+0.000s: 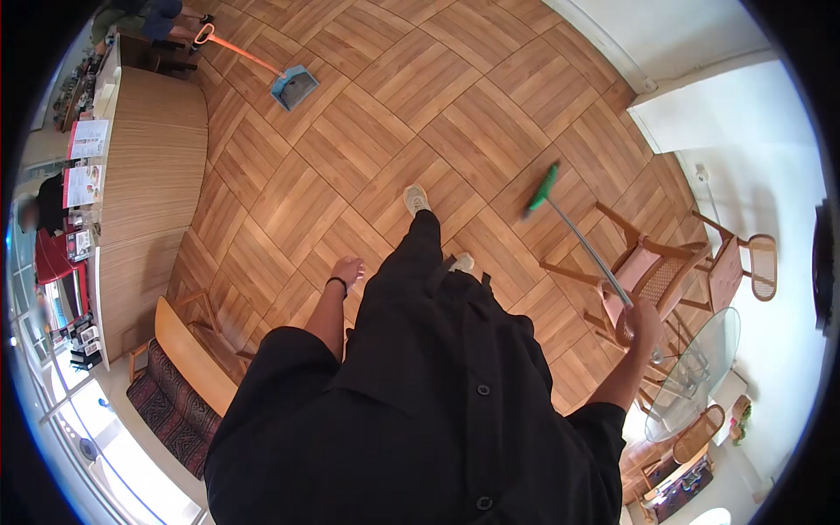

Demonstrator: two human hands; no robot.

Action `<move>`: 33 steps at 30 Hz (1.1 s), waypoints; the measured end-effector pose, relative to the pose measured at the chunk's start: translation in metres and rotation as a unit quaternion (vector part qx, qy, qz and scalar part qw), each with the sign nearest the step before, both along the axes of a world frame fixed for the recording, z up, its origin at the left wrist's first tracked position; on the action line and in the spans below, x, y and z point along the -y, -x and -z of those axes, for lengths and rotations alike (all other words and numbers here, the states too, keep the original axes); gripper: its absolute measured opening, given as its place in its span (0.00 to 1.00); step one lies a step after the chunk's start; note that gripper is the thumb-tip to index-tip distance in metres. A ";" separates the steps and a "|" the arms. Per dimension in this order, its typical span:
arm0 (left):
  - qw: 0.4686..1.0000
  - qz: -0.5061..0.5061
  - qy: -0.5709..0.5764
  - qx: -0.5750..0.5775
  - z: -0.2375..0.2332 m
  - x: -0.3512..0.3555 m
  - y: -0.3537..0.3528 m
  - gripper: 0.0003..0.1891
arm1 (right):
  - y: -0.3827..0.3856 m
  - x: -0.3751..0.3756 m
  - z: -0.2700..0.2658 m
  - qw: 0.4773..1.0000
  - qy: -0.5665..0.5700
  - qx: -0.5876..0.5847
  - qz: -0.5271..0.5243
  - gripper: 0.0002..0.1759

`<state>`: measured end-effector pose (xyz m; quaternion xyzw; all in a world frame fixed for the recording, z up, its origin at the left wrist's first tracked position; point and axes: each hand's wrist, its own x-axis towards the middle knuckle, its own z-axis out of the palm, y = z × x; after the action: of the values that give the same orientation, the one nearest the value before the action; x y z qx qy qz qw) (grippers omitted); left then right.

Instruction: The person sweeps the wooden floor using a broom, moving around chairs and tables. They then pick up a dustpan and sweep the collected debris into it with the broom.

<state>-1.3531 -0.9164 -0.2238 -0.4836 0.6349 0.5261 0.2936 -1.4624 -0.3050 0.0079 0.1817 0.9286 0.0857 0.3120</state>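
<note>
My right hand (641, 322) grips the upper part of a long grey-handled broom (584, 241) at my right side. Its green head, with dark bristles, rests on or just above the wooden floor (411, 114), slightly blurred. My left hand (350, 270) hangs beside my left thigh, holding nothing, with its fingers loosely bent and a dark band on the wrist. A blue-grey dustpan (297, 87) with a long orange handle lies farther ahead on the left.
Wooden chairs with woven backs (658, 273) and a glass table (696, 376) stand close on my right. A curved wooden counter (157, 166) runs along the left. A patterned bench (175, 407) is behind left. Another person (157, 19) is at the far left.
</note>
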 end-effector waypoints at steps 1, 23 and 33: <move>1.000 -0.005 -0.011 -0.011 0.002 0.005 0.014 0.13 | 0.009 0.017 0.004 1.000 -0.012 -0.006 0.014 0.16; 0.935 -0.353 -0.023 -0.016 0.008 0.157 0.019 0.11 | 0.312 0.558 0.088 0.924 0.139 0.036 -0.356 0.16; 0.824 -0.534 -0.155 0.105 0.071 0.050 -0.109 0.14 | 0.287 0.613 -0.063 0.793 0.095 -0.007 -0.602 0.12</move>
<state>-1.2444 -0.9663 -0.2946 -0.7478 0.1529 0.6379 0.1028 -1.7491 -0.9183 0.0707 -0.4442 0.8558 0.1665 0.2064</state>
